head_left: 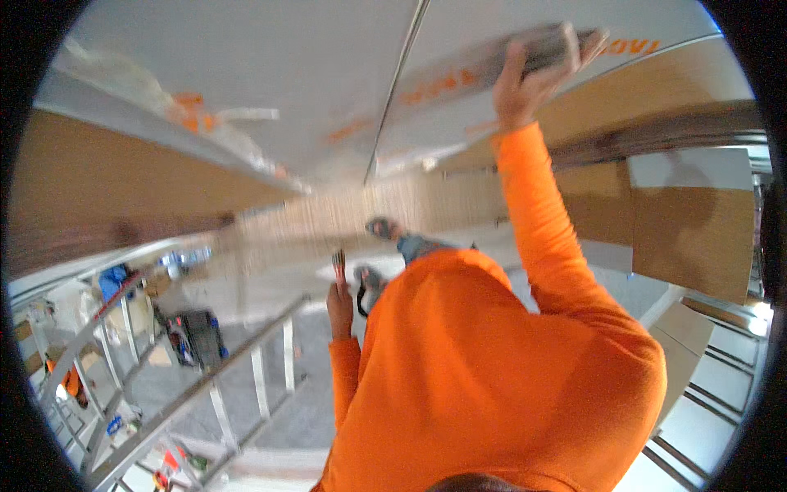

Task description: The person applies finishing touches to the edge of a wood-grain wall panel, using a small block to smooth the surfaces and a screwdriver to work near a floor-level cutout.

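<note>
My right hand (pixel 531 86) is raised at the upper right, against a large pale grey panel (pixel 328 49) with orange print. Its thumb and fingers are around a dark grey block-like thing (pixel 548 51), smeared by motion, so its kind cannot be made out. My left hand (pixel 339 310) is low, near my body, closed around a paintbrush (pixel 338 264) with a reddish handle and the bristles pointing up. The brush is apart from the panel. A thin dark seam (pixel 396 86) runs down the panel between my two hands.
An aluminium ladder (pixel 215 398) stands at the lower left, with a black tool bag (pixel 195 336) on the floor beyond it. Brown boards (pixel 139 184) flank the panel at left. Cardboard sheets (pixel 693 234) and metal framing (pixel 725 357) are at right.
</note>
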Demonstrator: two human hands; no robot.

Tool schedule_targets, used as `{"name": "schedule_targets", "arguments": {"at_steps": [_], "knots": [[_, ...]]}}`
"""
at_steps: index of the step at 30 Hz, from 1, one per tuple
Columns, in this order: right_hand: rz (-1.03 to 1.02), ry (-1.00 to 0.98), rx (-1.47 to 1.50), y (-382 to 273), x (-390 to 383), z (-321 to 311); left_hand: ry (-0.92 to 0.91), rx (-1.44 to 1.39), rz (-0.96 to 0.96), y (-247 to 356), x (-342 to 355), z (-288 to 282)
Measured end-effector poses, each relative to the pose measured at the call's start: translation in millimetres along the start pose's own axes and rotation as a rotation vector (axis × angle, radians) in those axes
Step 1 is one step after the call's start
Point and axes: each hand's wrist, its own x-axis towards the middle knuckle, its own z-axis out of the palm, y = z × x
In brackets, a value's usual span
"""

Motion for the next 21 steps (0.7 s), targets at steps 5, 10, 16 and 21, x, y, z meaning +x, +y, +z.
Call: {"name": "schedule_targets", "arguments": {"at_steps": [5,10,16,21], "knots": [[0.103,0.047,-0.017,-29,8,11,-0.030,0.466,0.090,-109,19,-4],[0.147,-0.087,-0.152,-17,-24,-40,-0.120,0.259,0.282,35,42,26],[0.182,-0.094,-0.144,-30,-26,-38,-0.117,0.226,0.365,87,101,34],[0.144,-0.017,-0.234,-11,-34,-34,-0.168,0.250,0.458,101,130,44]]}}
